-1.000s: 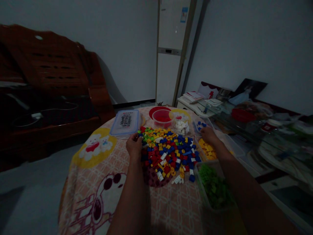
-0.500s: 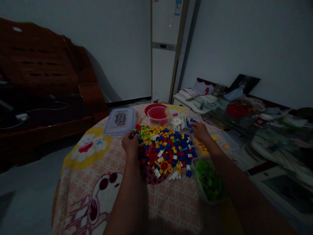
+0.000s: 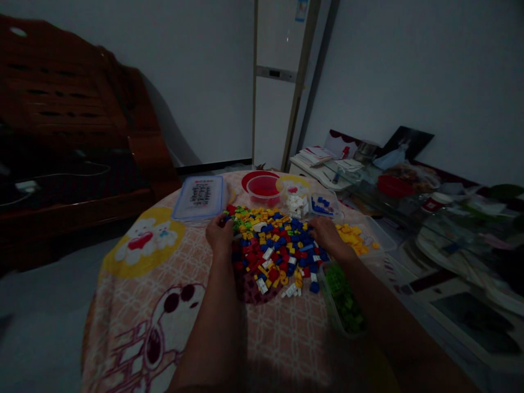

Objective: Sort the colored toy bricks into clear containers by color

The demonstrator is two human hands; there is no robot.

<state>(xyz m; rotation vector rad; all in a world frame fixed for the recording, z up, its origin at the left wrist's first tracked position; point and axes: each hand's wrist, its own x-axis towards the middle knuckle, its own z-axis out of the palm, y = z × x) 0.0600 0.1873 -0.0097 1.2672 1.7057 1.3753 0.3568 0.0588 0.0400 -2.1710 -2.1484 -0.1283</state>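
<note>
A mixed pile of toy building bricks [image 3: 270,248] in red, blue, yellow, white and green lies on the table. My left hand [image 3: 220,233] is at the pile's left edge, fingers curled together near a dark blue bit; what they hold is too dark to make out. At the right edge of the pile, among blue bricks [image 3: 302,236], is my right hand [image 3: 325,234]. Its fingers are bent together, with the tips partly hidden. Beyond that hand stands a clear box with blue bricks [image 3: 322,205]. Green bricks [image 3: 343,297] fill a clear box under my right forearm.
White bricks [image 3: 297,205] and yellow bricks [image 3: 352,238] sit in clear containers around the pile. A red bowl [image 3: 264,188] is at the back. A blue-rimmed lidded box [image 3: 199,197] lies at the left. A cluttered glass stand [image 3: 380,191] borders the table's right side.
My right hand has moved from above the blue-brick box back towards me and left, down to the pile's right edge. My left hand stays at the left edge, nearly unmoved.
</note>
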